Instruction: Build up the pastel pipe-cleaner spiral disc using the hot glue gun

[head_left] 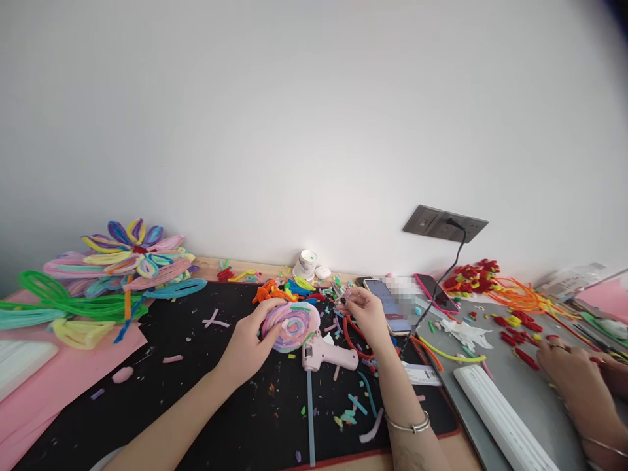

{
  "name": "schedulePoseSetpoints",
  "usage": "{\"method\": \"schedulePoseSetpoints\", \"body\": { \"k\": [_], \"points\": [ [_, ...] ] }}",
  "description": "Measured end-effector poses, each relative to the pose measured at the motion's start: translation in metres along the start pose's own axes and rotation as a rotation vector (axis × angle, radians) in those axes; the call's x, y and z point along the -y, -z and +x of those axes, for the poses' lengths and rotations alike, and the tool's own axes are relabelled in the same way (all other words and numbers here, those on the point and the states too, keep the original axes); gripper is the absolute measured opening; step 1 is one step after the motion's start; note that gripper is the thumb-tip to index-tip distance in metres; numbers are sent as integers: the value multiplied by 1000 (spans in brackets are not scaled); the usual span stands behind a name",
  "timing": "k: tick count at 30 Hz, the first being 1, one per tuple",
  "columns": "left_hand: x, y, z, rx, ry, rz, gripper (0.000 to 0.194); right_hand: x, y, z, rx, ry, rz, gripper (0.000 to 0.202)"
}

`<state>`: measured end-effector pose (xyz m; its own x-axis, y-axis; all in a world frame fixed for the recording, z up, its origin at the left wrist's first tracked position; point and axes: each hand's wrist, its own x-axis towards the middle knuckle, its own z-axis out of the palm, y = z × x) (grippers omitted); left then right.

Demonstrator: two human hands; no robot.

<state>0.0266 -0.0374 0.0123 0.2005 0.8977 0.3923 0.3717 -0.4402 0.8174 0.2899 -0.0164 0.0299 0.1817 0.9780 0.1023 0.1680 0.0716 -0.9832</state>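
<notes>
My left hand [252,337] grips a round spiral disc [290,327] of coiled pastel pipe cleaners, mostly purple and pink, with the thumb lying on its face. My right hand [364,313] is to the right of the disc, above scattered pipe cleaner bits. Its thumb and fingertips come together in a pinch; what sits between them is too small to make out. A pink glue gun [331,356] lies just below and between my hands, with a long clear glue stick [311,418] running from it toward the front edge.
Pipe cleaner flowers [140,252] are piled at the left on pink paper. Behind stand a paper cup [307,261] and colourful scraps. Phones [387,301] lie right, near a black cord [449,268] plugged into the wall. A co-worker's hands [574,373] handle red pieces at far right.
</notes>
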Motion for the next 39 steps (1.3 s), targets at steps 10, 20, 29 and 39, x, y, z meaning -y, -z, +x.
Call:
{"method": "schedulePoseSetpoints", "body": {
  "k": [10, 20, 29, 39],
  "points": [
    [1, 1, -1, 13, 16, -1, 31, -4, 1, 1, -42, 36, -53, 21],
    [1, 2, -2, -12, -16, 32, 29, 2, -2, -2, -91, 136, -142, 20],
    [3, 1, -3, -17, -48, 61, 29, -1, -2, -4, -106, 101, -89, 16],
    [3, 1, -2, -19, -55, 73, 29, -2, 1, 0, -134, 136, -153, 15]
  ]
}}
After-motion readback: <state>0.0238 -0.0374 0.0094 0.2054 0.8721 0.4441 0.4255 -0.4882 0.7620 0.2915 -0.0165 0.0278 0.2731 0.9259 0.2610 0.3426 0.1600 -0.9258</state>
